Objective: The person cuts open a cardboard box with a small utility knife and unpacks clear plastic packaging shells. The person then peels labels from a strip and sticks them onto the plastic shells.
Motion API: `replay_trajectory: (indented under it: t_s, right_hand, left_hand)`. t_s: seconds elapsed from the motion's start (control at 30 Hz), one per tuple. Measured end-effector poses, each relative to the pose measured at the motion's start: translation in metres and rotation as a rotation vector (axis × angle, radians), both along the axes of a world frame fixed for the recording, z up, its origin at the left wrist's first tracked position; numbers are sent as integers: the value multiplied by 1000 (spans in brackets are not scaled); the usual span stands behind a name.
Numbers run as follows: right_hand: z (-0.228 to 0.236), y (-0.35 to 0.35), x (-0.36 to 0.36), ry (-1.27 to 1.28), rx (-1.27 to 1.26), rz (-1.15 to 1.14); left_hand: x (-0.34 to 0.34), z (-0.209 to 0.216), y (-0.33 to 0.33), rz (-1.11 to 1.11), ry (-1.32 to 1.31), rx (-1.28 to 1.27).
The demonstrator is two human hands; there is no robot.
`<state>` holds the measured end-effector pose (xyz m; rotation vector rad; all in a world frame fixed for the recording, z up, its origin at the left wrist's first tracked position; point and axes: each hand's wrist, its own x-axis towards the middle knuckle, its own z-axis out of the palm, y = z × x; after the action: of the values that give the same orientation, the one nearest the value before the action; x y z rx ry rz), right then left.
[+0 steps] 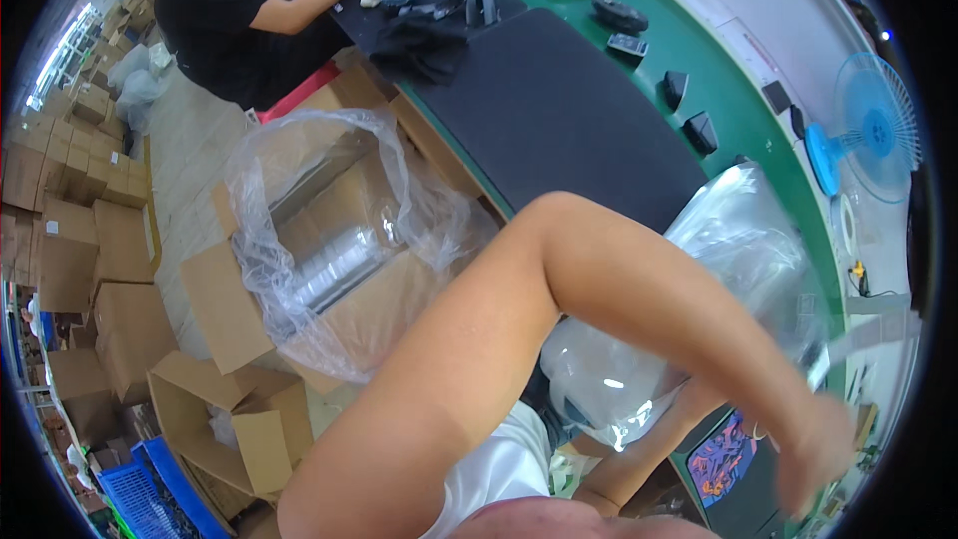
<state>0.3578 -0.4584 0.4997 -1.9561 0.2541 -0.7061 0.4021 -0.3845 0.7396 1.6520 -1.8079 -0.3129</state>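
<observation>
My left arm crosses the view, bent at the elbow, and its forearm reaches down to the right. My left hand [818, 449] is at the lower right, smeared by motion, so its fingers cannot be made out. My right forearm [639, 459] passes beneath the left one, and its hand is hidden behind it. A large clear plastic bag [743, 220] lies over the table's right end and bulges out below my left forearm. Whether either hand grips the bag cannot be seen.
An open carton [228, 304] lined with clear plastic stands left of the table. Several dark devices [619, 15] lie along the green table edge [743, 65] beside a black mat [579, 100]. A blue fan [873, 130] stands right. A co-worker [215, 20] sits far left near stacked cartons.
</observation>
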Motion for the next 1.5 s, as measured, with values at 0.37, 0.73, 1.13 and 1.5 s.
replay_trajectory:
  t_s: [0.37,0.73,1.13,1.5]
  right_hand:
    - [17,46,7,-125,-145,115]
    - [50,109,30,-26,-75,-81]
    - [99,83,48,-200,-345,-420]
    - [114,40,27,-124,-163,-465]
  left_hand:
    - [54,-68,-38,100,-185,-229]
    - [210,-126,-20,77,592,-445]
    - [214,-135,20,-65,581,-270]
    - [186,-116,44,-128,470,-142]
